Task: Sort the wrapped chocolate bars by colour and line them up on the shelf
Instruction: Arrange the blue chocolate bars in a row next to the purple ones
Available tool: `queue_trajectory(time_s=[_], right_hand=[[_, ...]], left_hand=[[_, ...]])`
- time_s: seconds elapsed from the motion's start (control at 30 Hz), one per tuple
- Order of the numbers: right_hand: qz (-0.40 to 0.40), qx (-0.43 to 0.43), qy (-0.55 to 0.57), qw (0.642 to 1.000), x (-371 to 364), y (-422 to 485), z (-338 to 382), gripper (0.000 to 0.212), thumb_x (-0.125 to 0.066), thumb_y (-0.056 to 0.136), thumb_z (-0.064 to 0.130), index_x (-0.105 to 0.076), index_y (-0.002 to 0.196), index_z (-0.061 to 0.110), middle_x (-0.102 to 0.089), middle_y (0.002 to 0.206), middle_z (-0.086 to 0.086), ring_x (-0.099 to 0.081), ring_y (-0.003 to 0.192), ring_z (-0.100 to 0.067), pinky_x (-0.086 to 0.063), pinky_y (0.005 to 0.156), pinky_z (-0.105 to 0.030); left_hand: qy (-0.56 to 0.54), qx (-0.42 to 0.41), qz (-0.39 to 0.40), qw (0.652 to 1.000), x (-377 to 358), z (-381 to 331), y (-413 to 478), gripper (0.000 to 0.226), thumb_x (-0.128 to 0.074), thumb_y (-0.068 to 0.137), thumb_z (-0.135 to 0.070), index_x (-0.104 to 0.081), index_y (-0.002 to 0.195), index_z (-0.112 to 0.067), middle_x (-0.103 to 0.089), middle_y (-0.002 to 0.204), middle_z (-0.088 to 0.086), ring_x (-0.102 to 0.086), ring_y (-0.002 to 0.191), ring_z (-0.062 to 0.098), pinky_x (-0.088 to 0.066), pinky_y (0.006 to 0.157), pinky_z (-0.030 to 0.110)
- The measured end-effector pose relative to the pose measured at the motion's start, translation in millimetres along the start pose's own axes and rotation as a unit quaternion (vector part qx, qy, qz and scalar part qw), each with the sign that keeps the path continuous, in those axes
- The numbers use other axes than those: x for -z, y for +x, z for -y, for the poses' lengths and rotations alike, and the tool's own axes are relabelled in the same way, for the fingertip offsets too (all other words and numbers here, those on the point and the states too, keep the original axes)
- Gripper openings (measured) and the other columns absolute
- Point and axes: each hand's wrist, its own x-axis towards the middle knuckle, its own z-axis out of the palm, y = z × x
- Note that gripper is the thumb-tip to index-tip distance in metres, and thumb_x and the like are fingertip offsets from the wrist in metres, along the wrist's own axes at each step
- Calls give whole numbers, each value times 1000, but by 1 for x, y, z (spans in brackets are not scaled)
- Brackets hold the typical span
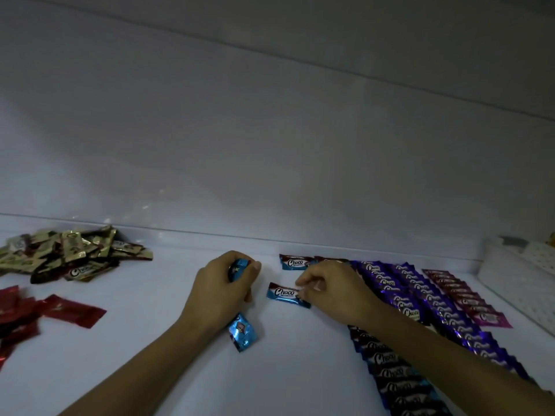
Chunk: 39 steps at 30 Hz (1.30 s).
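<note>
My left hand is clenched round a blue bundle, count unclear. My right hand pinches one blue bar flat on the shelf. A second blue bar lies just behind. The blue row, purple bars and pink row lie to the right. Two piles lie left, gold pile and red pile.
</note>
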Motion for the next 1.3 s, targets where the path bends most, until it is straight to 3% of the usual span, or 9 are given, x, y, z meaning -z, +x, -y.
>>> queue_trajectory(time_s=[0.1,0.27,0.4,0.6,0.83,0.93,1.03,1.13,1.3], right_hand=[[5,34,-34,999,-2,4,-1,25,-70,84,29,-71,106,17,-58,84,13,-52,72,1,-39,65,-10],[29,16,-21,999,-3,16,-2,15,-78,75,21,-74,89,17,-57,72,15,-53,66,1,-38,60,-8],[-29,-20,-114,993,2,35,-10,17,-77,75,26,-72,91,24,-63,95,6,-56,94,-14,-41,87,-29],[-50,-31,-135,989,0,48,-19,15,-74,78,26,-73,93,28,-65,95,8,-55,99,-15,-32,82,-27],[-38,-43,-122,991,-2,47,-24,19,-69,84,25,-72,103,24,-68,97,4,-58,95,-16,-44,86,-29],[-41,-53,55,996,-3,35,-5,10,-67,86,28,-72,89,21,-66,80,6,-59,78,-9,-46,70,-19],[98,-74,310,943,-13,12,34,23,-63,87,40,-72,80,20,-70,69,3,-61,62,-5,-48,59,-13],[188,-52,358,913,-23,-7,62,10,-70,84,27,-71,78,20,-72,74,1,-65,66,-6,-50,62,-15],[153,-72,359,918,-17,-6,61,9,-63,90,19,-70,84,18,-72,81,0,-59,58,-1,-40,49,-9]], left_hand=[[-1,4,15,1000,-1,1,3,12,-60,92,-27,-65,85,-19,-64,52,-7,-59,49,2,-40,50,7],[-11,11,8,1000,0,4,6,11,-59,92,-29,-64,85,-22,-65,54,-7,-59,51,1,-40,51,7],[-8,10,9,1000,-1,6,6,11,-59,92,-30,-64,86,-22,-65,55,-8,-60,52,1,-40,51,6],[-6,4,8,1000,-2,6,6,11,-59,92,-28,-64,85,-21,-66,56,-6,-59,51,2,-41,51,6],[-11,12,-20,1000,-2,8,8,10,-62,90,-29,-65,83,-23,-62,60,-9,-55,53,-2,-40,49,7],[-26,8,-60,998,-2,6,9,10,-63,90,-26,-65,80,-24,-65,71,-9,-56,62,-5,-39,55,5],[-59,3,-102,993,-1,4,9,10,-63,90,-22,-64,81,-19,-61,66,-11,-52,58,-1,-40,55,9],[-124,20,-94,988,-1,0,8,15,-60,92,-22,-60,80,-12,-50,52,-11,-43,49,5,-38,48,16],[-306,129,-108,937,9,-5,17,18,-58,94,-19,-54,79,-11,-40,47,-4,-34,42,8,-30,39,19]])
